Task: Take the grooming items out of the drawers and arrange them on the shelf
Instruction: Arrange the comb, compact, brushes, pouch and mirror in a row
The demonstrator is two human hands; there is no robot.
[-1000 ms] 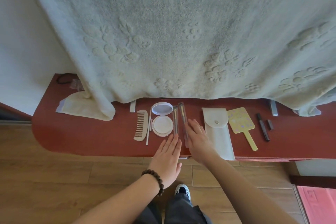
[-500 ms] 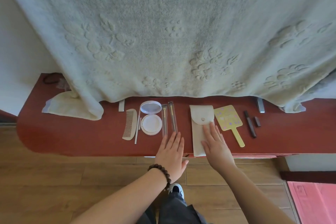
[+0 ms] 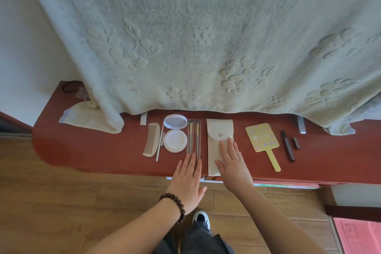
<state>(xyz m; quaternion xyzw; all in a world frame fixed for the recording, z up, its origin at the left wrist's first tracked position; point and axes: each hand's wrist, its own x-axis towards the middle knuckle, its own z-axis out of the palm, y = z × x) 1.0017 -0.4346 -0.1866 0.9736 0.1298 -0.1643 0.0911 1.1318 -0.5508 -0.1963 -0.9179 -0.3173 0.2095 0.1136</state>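
Note:
Grooming items lie in a row on the red-brown shelf (image 3: 99, 150). From the left: a cream comb (image 3: 151, 139), a thin white stick (image 3: 159, 146), an open round compact (image 3: 175, 133), two slim brushes (image 3: 193, 138), a beige snap pouch (image 3: 216, 136), a yellow hand mirror (image 3: 262, 140) and two dark sticks (image 3: 288, 145). My left hand (image 3: 188, 179) lies flat at the shelf's front edge, fingertips at the brush handles. My right hand (image 3: 233, 163) rests flat, fingers spread, on the lower half of the pouch. Neither hand grips anything.
A large pale embossed towel (image 3: 195, 37) hangs over the back of the shelf, its corner folded on the left end (image 3: 90, 119). A black hair tie (image 3: 69, 86) lies at the far left. Wooden floor (image 3: 61, 202) is below, with my shoe (image 3: 201, 217) on it.
My right hand went from the brushes to the pouch and pushed it left, closer to the brushes. My left hand stayed at the front edge below the brushes.

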